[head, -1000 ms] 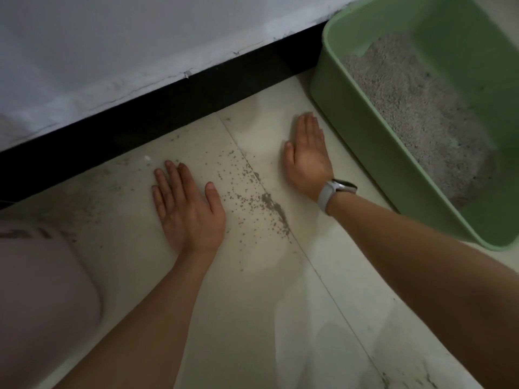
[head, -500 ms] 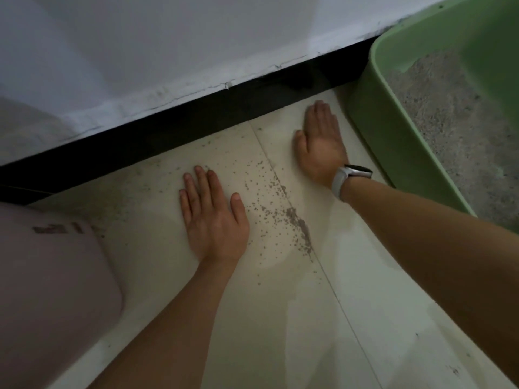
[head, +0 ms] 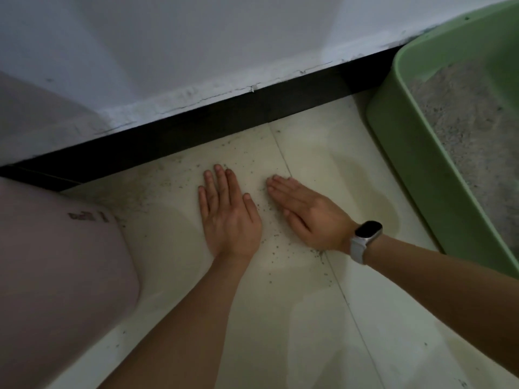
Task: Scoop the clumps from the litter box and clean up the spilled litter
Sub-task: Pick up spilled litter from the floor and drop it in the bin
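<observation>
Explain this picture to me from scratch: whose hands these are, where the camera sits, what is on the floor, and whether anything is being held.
There is no machine here. A person wears a wide-angle camera on the head, so you look forward and down along their own arms.

The left hand lies flat on the pale tiled floor, fingers straight. The right hand, with a smartwatch on its wrist, is also straight-fingered and angled toward the left one. Neither holds anything.

Between and around the hands lie grey grains of spilled litter. At the right stands the green litter box, filled with grey litter. A pale pinkish container sits at the left; what it is cannot be told. Behind runs a dark baseboard under a white wall.
</observation>
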`<state>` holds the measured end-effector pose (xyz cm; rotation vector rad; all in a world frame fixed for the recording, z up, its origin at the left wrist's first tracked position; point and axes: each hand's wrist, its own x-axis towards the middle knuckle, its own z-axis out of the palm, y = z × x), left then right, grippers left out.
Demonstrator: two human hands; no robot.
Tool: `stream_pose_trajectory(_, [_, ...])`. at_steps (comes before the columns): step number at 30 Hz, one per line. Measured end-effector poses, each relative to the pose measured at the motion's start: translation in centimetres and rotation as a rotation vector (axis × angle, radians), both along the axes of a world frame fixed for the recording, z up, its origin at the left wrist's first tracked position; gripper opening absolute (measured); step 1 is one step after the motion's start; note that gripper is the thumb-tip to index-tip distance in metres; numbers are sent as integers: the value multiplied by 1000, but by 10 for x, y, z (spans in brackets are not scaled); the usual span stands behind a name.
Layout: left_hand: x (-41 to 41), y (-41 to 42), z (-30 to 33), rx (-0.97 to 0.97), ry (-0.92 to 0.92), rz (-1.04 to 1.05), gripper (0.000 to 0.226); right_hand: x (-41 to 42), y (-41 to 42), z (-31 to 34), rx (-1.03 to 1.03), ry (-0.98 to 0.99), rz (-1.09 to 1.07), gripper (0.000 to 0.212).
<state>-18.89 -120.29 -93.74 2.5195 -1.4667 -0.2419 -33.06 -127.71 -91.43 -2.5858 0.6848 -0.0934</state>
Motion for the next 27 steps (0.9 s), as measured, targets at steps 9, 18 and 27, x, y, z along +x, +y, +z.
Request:
stream_pose_trajectory(9, [-2,0,3,7,45,-4,70,8,-2,-4,-2,141,-147,60])
stream_pose_trajectory(18, [-1,5,8,121,32,-124,75,-16,46,9,31,118,-197,63])
stream_pose_trajectory(27, [29,-8,19,18,82,-143,61,-12,75,-1,188,88,-676,67])
